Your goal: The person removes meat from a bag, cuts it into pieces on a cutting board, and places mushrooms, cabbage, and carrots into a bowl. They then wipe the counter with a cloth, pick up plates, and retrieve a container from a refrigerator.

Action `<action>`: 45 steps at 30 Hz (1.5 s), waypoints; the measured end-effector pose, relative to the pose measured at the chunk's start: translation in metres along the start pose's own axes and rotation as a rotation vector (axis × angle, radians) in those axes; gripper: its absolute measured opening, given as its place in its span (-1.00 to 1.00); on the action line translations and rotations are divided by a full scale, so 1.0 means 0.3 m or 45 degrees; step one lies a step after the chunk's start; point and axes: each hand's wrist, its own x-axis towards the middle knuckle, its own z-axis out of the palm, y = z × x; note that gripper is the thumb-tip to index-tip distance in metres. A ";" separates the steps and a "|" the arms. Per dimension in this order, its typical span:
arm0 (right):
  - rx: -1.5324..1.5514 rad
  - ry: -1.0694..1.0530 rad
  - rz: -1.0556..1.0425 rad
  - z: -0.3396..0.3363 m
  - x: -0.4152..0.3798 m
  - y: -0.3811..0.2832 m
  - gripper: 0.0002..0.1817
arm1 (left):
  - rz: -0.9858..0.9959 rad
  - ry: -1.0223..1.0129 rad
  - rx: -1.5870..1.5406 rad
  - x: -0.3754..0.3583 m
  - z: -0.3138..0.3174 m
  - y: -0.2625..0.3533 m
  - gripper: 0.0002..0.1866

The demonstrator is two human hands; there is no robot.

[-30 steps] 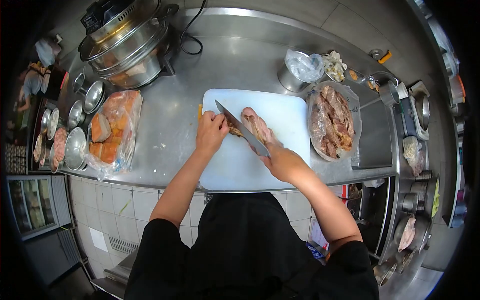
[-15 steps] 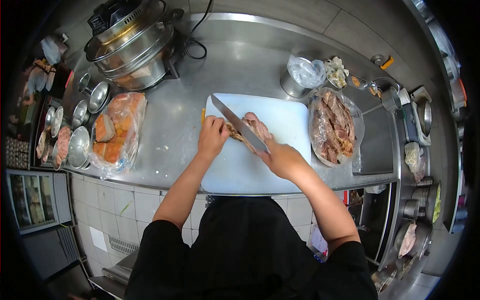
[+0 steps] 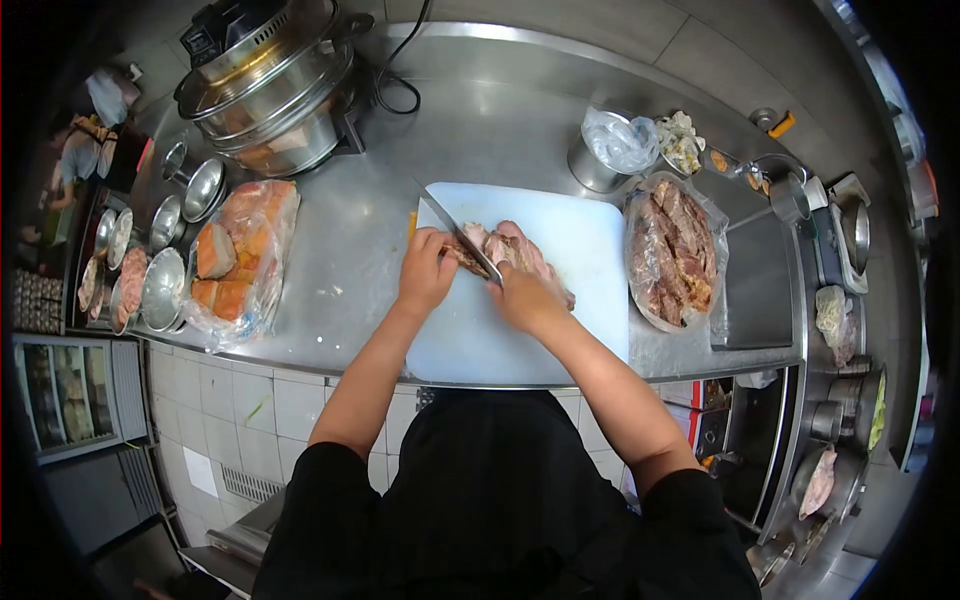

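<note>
A piece of cooked meat [image 3: 522,250] lies slantwise on the white cutting board [image 3: 500,350], its pale cut inside showing. My left hand [image 3: 426,272] holds the meat's left end with curled fingers. In my right hand [image 3: 527,298] is the handle of a kitchen knife [image 3: 457,232]. The blade points up and left, close beside my left fingertips, and crosses the meat near its left end. Whether the edge has gone fully through is hidden. My right fingers are wrapped round the handle, low over the meat.
Right of the board sits a plastic bag of browned meat [image 3: 676,255], with a metal pot [image 3: 597,165] behind it. A bag of orange-brown blocks [image 3: 240,262] lies on the left, near metal bowls [image 3: 162,290]. A large metal cooker [image 3: 270,95] stands at the back left.
My right hand and the knife have moved left and a little up, nearer my left hand. More of the meat shows right of the blade. My left hand keeps its hold.
</note>
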 end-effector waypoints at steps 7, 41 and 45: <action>0.025 0.008 -0.122 -0.177 -0.161 0.026 -0.57 | -0.125 -0.050 -0.062 0.004 -0.013 0.015 -0.78; -0.071 0.610 -0.454 -0.018 -0.095 0.108 -0.56 | -0.113 0.008 -0.206 -0.044 0.018 0.012 -0.79; 0.027 -0.168 -0.050 -0.230 -0.254 0.028 -0.51 | -0.107 -0.028 -0.164 -0.041 0.013 0.010 -0.78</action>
